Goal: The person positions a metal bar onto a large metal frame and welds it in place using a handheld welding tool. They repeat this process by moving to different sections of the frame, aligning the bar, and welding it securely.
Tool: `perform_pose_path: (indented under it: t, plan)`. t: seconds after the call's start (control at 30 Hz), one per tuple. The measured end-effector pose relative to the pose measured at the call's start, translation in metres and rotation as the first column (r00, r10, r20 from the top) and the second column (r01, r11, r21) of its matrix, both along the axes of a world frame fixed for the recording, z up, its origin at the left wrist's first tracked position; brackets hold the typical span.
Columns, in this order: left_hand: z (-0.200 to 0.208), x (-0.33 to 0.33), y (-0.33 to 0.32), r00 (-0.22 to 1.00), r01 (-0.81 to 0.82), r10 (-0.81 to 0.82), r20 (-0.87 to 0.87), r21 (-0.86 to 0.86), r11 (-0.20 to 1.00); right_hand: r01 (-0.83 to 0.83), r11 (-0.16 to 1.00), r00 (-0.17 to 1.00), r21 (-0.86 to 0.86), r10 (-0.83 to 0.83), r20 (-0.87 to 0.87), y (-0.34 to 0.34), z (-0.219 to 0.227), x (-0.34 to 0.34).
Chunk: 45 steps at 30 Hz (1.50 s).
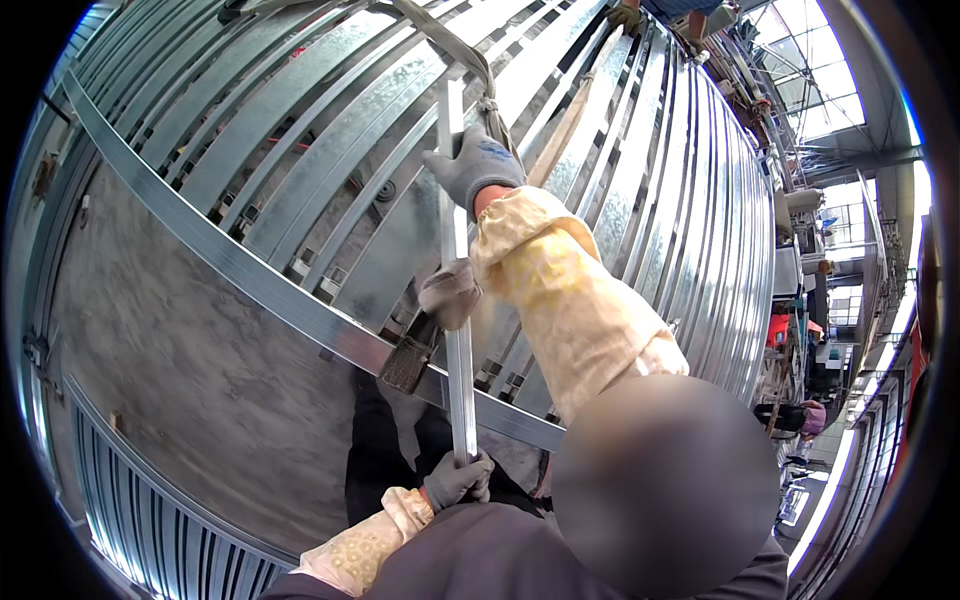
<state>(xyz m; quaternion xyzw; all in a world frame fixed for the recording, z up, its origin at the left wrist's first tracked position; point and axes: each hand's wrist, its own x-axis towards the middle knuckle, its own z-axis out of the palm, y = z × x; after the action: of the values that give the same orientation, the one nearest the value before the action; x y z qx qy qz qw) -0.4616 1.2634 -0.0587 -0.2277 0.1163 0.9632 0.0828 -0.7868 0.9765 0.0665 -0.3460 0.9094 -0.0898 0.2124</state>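
Slatted metal frame [240,265] sweeps across from ten o'clock, and here's the left hand [460,478] at six, fingers curled round the lower end of a square-edged metal bar [461,380] reaching towards twelve; up there the right hand [478,168], fingers partly hidden, closure impossible to tell, apparently steadies it beside a knotted strap [489,104].
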Motion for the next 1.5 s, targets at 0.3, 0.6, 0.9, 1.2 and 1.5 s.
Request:
perform_pose_path:
  t: [0.3, 0.6, 0.9, 1.2, 1.5]
  plan:
    - [0.008, -0.049, 0.046, 0.992, -0.104, 0.102, -0.071, -0.021, 0.994, -0.046, 0.928, 0.968, -0.370, 0.133, 0.212, 0.194, 0.005, 0.090]
    - [-0.033, -0.117, 0.094, 0.981, -0.069, -0.130, -0.146, -0.881, 0.467, -0.207, 0.977, 0.898, -0.045, 0.208, 0.388, 0.286, -0.016, 0.078]
    - [0.126, -0.121, -0.115, 0.998, -0.042, 0.019, -0.053, -0.929, -0.368, -0.593, 0.805, 0.767, -0.034, 0.577, 0.281, 0.276, 0.003, -0.042]
    - [0.083, -0.074, -0.323, 0.859, 0.222, -0.054, 0.509, -0.465, -0.857, -0.662, 0.734, 0.700, 0.148, 0.536, 0.473, 0.236, 0.022, -0.050]
    - [0.064, -0.085, -0.340, 0.888, 0.056, -0.255, 0.382, -0.641, -0.766, -0.481, 0.857, 0.840, 0.183, 0.391, 0.375, 0.250, 0.039, -0.051]
